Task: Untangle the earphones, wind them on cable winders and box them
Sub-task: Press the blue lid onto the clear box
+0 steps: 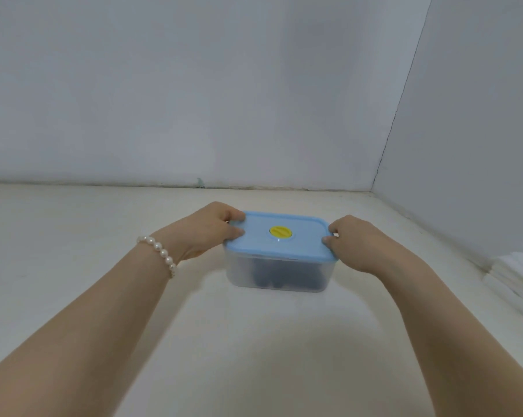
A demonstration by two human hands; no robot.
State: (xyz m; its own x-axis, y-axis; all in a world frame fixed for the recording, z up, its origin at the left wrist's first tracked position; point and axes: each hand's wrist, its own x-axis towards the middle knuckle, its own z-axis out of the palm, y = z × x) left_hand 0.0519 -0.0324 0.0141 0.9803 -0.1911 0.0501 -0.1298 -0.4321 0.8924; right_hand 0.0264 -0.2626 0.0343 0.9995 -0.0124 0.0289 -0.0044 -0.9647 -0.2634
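Observation:
A clear plastic box [296,273] stands on the pale table, closed by a light blue lid [302,236] with a yellow round valve [280,231] in its middle. Dark shapes show blurred through the box's front wall; I cannot make out what they are. My left hand [210,230] grips the lid's left end, thumb on top and fingers curled over the edge. My right hand [356,243] grips the lid's right end the same way. A pearl bracelet [161,254] circles my left wrist.
The pale table [254,341] runs back to a grey-white wall [224,85]. A second wall [479,130] closes the right side, meeting the first in a corner at the back right. A white ledge [515,278] lies at the right edge.

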